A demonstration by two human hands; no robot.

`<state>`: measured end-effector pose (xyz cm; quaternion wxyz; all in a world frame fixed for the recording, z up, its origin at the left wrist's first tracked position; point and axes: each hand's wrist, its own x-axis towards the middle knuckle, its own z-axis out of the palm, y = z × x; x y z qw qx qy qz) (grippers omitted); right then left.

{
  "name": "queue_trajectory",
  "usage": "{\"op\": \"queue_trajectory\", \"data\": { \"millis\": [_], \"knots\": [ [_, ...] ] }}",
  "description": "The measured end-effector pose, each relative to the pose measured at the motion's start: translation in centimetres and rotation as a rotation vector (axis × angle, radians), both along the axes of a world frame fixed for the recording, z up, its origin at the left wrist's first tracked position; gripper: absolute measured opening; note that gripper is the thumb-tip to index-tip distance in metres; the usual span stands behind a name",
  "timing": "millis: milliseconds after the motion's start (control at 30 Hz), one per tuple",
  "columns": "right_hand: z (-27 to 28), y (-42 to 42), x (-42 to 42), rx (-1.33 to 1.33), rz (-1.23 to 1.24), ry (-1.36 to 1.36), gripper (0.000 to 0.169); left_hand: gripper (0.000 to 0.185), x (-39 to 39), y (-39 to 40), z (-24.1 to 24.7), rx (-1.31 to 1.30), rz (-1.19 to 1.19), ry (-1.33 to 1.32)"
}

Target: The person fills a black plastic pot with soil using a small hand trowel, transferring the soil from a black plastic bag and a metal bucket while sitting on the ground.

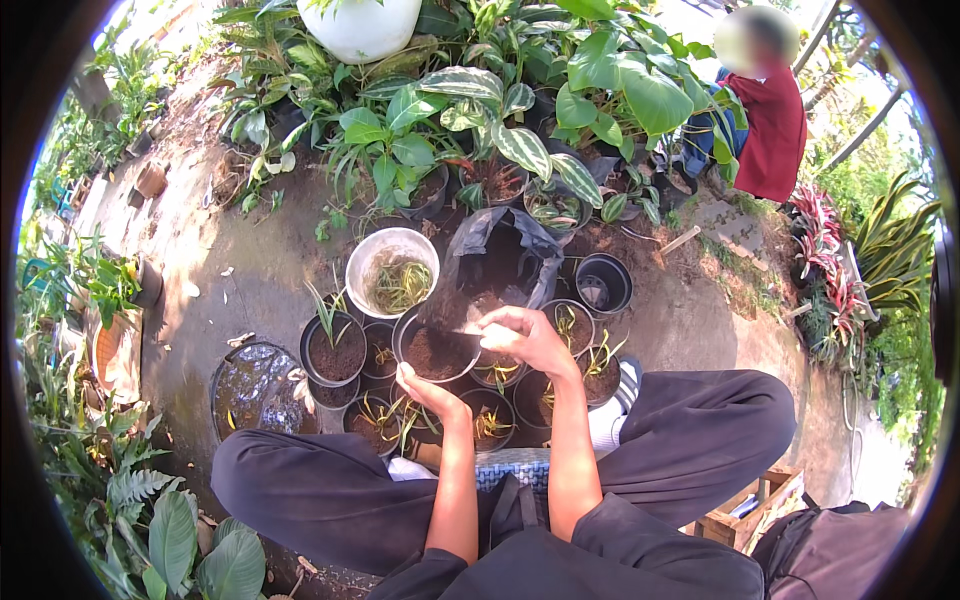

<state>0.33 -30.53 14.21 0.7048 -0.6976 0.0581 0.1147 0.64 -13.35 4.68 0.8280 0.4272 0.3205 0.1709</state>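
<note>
My left hand [435, 394] cups the near side of a round plant pot [397, 341] partly filled with dark soil [435, 354]. Over the pot's right rim, my right hand [521, 337] pinches a small tool, mostly hidden; its kind I cannot tell. Soil blurs in the air over the pot. Behind it stands a black plastic bag [544, 240] of soil, its mouth folded open. A white bucket [360, 251] to the left of the bag holds uprooted grassy plants [401, 285]. Small potted plants [491, 425] surround the pot, among them a leafy one [334, 352] at the left.
An empty black pot [604, 283] stands right of the bag. Left of my knees lies a round basin of dark water [255, 390]. Dense foliage plants [517, 142] line the far side. A person in red [772, 135] sits at the back right. A wooden crate [750, 510] is at lower right.
</note>
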Motion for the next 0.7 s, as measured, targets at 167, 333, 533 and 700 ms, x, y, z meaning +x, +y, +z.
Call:
{"op": "queue_trajectory", "data": {
  "millis": [167, 333, 533, 700],
  "knots": [
    [-0.9, 0.0, -0.3, 0.188, 0.174, -0.046, 0.029, 0.046, 0.0, 0.2, 1.6, 0.005, -0.006, -0.034],
    [-1.5, 0.4, -0.2, 0.053, 0.146, -0.041, 0.029, 0.049, -0.3, -0.2, 2.6, 0.053, -0.009, -0.069],
    [-1.6, 1.1, -0.2, 0.036, 0.142, -0.047, 0.030, 0.050, -0.4, 0.2, -0.3, 0.175, -0.002, -0.051],
    [-1.4, 1.1, -0.2, -0.039, 0.171, -0.021, 0.030, 0.053, -0.6, -0.1, -0.4, 0.026, -0.050, -0.140]
  ]
}}
